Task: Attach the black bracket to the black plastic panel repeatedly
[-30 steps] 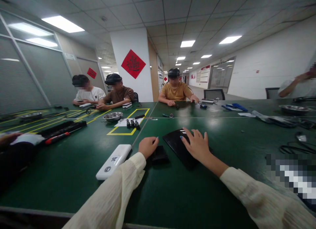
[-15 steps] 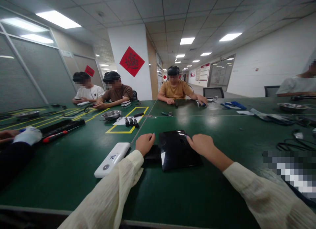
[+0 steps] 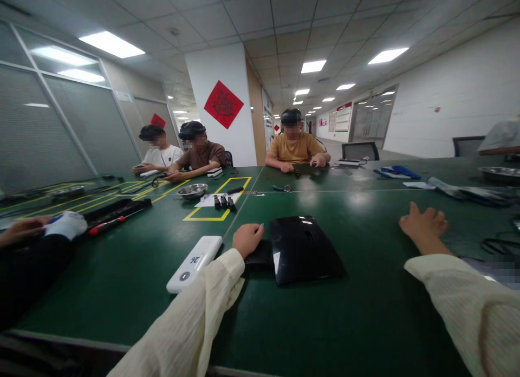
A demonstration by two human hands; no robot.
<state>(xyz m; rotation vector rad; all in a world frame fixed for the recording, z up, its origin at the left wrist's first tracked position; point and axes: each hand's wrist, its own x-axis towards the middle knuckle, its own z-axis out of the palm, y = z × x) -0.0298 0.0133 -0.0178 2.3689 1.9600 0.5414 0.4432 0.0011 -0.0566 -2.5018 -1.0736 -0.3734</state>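
Observation:
A glossy black curved panel (image 3: 306, 252) lies on the green table (image 3: 252, 323) in front of me, its left edge over or against a small flat black object (image 3: 260, 260). At that object's upper left, my left hand (image 3: 247, 240) is closed, thumb uppermost; its palm and anything inside are hidden. My right hand (image 3: 424, 223) is off to the right, well apart from the panel, with its fingers spread and nothing in them. A white device marked 26 (image 3: 195, 264), shaped like a power bank, lies left of my left forearm.
Across the table sit several people with headsets. A co-worker's gloved hand (image 3: 67, 225) is at far left, near a red-and-black tool (image 3: 106, 225). Farther back are a metal bowl (image 3: 193, 191), small black parts (image 3: 225, 202) on white paper, and blue cloth-like items (image 3: 397, 172).
My right hand has turned the black panel, let it go and moved far right. My left hand keeps its place. The co-worker's gloved hand at the left has come into view.

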